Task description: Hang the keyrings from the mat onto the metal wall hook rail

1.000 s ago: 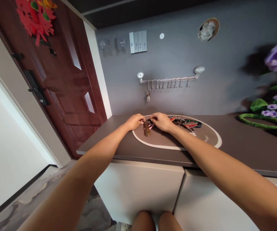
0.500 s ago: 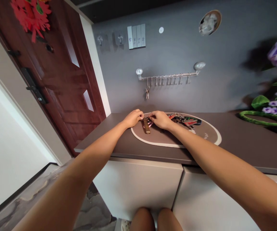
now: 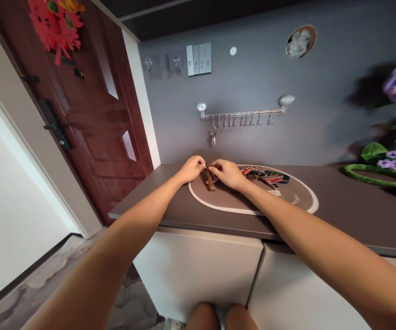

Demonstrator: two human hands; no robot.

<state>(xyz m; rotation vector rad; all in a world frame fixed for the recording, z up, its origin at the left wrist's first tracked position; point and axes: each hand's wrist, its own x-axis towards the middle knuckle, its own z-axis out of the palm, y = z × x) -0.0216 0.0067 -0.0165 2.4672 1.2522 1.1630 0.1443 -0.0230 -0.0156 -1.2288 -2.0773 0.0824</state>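
Note:
A brown key holder (image 3: 210,181) hangs or leans at a slant between my hands, its lower end at the oval mat (image 3: 232,207). My right hand (image 3: 228,173) pinches its upper end between thumb and fingers. Just left of it, my left hand (image 3: 191,168) has its fingertips pressed together near the same end; what they hold is too small to make out. Something pink shows partly behind the brown holder. Right of my right hand, a bunch of keys (image 3: 259,174) with red and dark tags (image 3: 276,178) lies on the mat.
On the wall, a clear rail (image 3: 244,113) with hooks carries one small set of keys (image 3: 213,136). Purple flowers with a green looped vine (image 3: 373,176) stand at the right. A dark red door (image 3: 94,114) is at the left, beyond the brown countertop (image 3: 180,208).
My right hand's fingers have shifted left onto the top of the brown holder. My left hand stays almost in place. The view has tilted slightly upward.

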